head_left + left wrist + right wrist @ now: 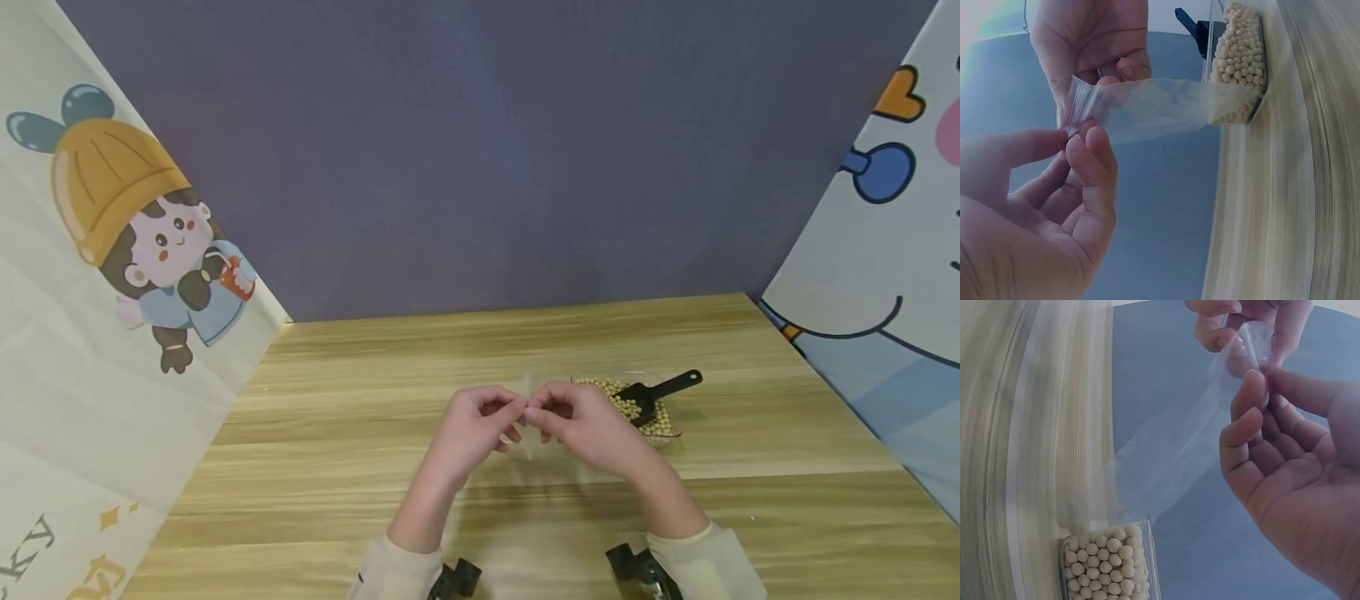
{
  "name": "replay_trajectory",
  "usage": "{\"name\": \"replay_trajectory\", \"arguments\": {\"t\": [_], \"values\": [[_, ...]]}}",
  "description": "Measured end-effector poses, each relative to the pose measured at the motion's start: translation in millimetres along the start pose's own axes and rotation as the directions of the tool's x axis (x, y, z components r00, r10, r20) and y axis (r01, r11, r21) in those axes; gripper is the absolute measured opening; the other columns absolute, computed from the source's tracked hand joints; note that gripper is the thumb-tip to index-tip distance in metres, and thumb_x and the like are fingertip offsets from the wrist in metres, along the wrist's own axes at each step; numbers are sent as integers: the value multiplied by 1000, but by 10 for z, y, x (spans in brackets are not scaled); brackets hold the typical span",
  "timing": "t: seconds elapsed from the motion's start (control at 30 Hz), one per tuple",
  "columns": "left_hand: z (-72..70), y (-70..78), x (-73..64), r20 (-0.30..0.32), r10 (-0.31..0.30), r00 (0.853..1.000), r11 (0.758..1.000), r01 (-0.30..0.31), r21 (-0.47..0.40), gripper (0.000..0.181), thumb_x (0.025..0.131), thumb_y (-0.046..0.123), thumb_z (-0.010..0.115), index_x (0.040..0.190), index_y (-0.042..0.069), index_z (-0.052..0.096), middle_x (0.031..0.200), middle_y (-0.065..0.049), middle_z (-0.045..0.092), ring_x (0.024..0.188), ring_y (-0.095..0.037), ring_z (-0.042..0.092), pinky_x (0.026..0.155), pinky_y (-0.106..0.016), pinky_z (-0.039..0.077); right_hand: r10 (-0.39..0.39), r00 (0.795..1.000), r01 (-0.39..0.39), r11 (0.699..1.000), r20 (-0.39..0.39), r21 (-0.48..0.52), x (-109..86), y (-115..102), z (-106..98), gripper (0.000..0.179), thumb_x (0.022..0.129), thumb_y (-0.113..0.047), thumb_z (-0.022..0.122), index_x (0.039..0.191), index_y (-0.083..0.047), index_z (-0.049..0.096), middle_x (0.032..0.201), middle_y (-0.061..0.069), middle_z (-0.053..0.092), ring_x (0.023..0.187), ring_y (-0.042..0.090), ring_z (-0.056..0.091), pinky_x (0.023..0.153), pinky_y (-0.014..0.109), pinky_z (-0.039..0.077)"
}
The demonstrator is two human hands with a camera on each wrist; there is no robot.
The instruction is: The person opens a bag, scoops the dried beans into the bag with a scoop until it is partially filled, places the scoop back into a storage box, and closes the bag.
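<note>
Between my two hands hangs a clear zip bag [1154, 106], its zip edge at the fingertips and its body dangling above the table. My left hand [474, 429] pinches one side of that edge between thumb and forefinger. The right hand [592, 427] pinches the other side the same way, close to the left fingertips. No contents show in the bag. Just behind the right hand stands a clear box of soybeans [663, 427], partly hidden by that hand. A black scoop [667, 389] lies in the beans, its handle sticking out over the right rim.
The wood-grain table [337, 400] reaches back to a grey-blue panel [480, 167]. Cartoon-printed sheets border it: a left sheet [45, 350] and a right sheet [840, 275]. Black wrist cameras sit at both cuffs.
</note>
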State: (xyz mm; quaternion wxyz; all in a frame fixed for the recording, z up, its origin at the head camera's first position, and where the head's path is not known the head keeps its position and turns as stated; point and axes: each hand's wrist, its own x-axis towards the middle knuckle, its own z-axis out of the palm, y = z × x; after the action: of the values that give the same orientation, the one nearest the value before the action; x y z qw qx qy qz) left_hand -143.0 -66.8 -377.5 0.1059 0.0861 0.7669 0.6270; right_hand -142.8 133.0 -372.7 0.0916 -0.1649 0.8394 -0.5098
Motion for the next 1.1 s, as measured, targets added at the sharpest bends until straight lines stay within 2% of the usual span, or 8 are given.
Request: {"name": "replay_trajectory", "arguments": {"t": [0.23,0.37,0.47,0.57,0.67,0.73,0.9,1.1], "values": [[54,12,-15,47,16,999,998,-18,63,26,109,22,55,99,4,71,85,-7,71,73,-18,67,67,-31,59,38,997,-35,999,-74,40,-7,-8,13,16,106,-24,65,105,-9,70,84,7,68,70,17,59,57,29,48],[102,16,3,35,38,999,999,-39,23,26,107,15,49,90,3,63,77,-3,62,69,-15,62,64,-26,56,53,993,-43,994,-102,102,-2,-11,34,14,106,-20,64,104,-7,68,80,7,63,68,19,56,55,28,45],[127,20,24,22,48,999,998,-47,-39,23,105,11,47,86,5,58,75,-2,58,67,-14,57,62,-22,53,66,992,-48,985,-107,164,1,-30,35,15,106,-17,62,107,-2,67,83,7,61,72,20,57,59,28,48],[148,25,48,26,60,998,989,-56,-140,22,104,9,45,86,6,57,74,-1,56,66,-13,54,62,-21,50,76,995,-51,950,-71,307,2,-60,26,19,108,-11,57,113,6,63,91,7,63,81,17,59,69,26,54],[175,18,68,32,76,997,967,-66,-246,23,104,8,43,86,7,56,73,0,54,65,-11,51,61,-20,47,74,997,-57,888,-20,455,2,-78,18,22,108,-6,52,117,14,58,96,6,63,86,14,60,76,23,56],[195,4,79,31,85,996,952,-72,-297,24,105,8,42,85,8,55,72,2,53,63,-10,50,60,-20,45,78,997,-66,853,-2,517,4,-76,21,21,108,-4,50,116,15,56,96,5,63,86,14,61,77,23,56],[247,-16,92,14,101,995,916,-87,-392,26,105,7,41,83,9,54,69,4,51,62,-8,48,59,-19,42,104,995,-81,811,-6,580,11,-54,35,15,106,-4,50,108,9,59,93,4,64,83,15,62,78,26,58],[280,-25,105,19,100,995,862,-78,-501,25,103,4,40,81,10,49,72,5,47,65,-5,45,60,-18,41,108,994,-75,762,-12,643,0,-84,47,14,108,-6,52,104,5,58,89,3,61,81,13,60,77,25,58]]}}
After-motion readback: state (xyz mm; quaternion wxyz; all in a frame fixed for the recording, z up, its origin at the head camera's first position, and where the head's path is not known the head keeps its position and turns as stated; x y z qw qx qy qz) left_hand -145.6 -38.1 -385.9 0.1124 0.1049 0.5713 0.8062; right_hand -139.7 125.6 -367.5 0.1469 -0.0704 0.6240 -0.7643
